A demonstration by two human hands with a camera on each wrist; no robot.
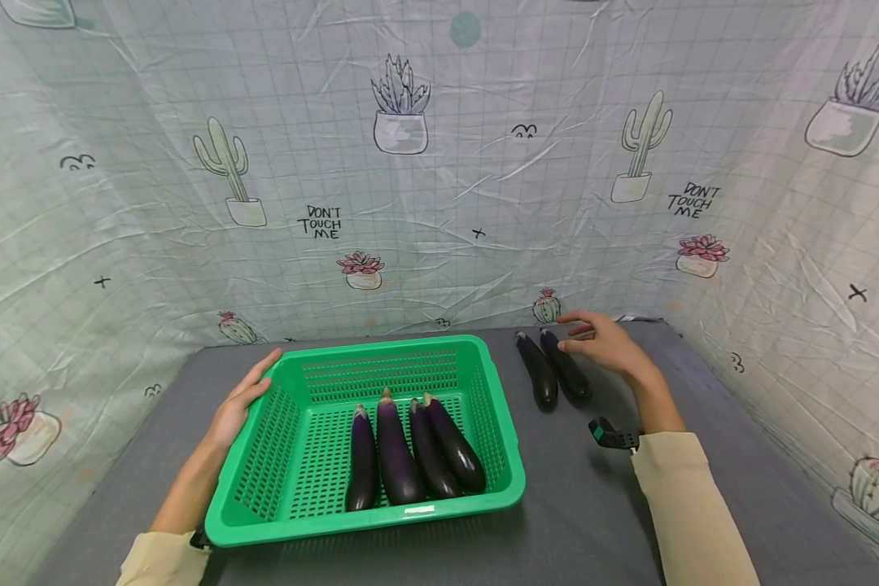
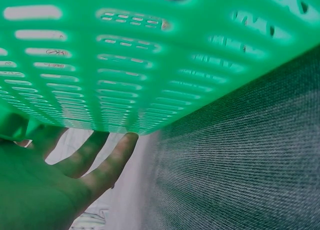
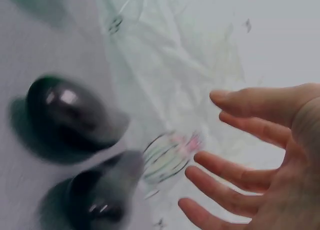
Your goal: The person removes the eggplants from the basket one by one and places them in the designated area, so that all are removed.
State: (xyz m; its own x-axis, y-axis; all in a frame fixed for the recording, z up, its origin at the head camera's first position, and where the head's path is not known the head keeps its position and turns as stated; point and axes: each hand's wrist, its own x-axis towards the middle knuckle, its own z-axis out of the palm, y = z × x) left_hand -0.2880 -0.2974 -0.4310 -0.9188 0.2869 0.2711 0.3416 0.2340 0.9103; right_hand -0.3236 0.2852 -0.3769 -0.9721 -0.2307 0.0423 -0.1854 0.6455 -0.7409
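Note:
My left hand (image 1: 236,407) rests along the left side of a green plastic basket (image 1: 315,527), fingers extended against its outer wall. In the left wrist view, that hand's straight fingers (image 2: 110,165) lie beside the slotted wall. Several dark purple eggplants (image 1: 398,460) lie side by side in the basket, stem ends pointing away. Over on the right, my empty right hand (image 1: 602,346) hovers by two more eggplants, the nearer one to it (image 1: 570,370) and its neighbour (image 1: 537,374). The right wrist view shows its fingers spread and apart from both eggplants (image 3: 70,115).
A grey cloth (image 1: 557,505) covers the table. Behind and at both sides hangs a pale curtain (image 1: 469,179) printed with cacti and potted plants, reaching down to the table's far edge. A dark band (image 1: 615,437) circles my right wrist.

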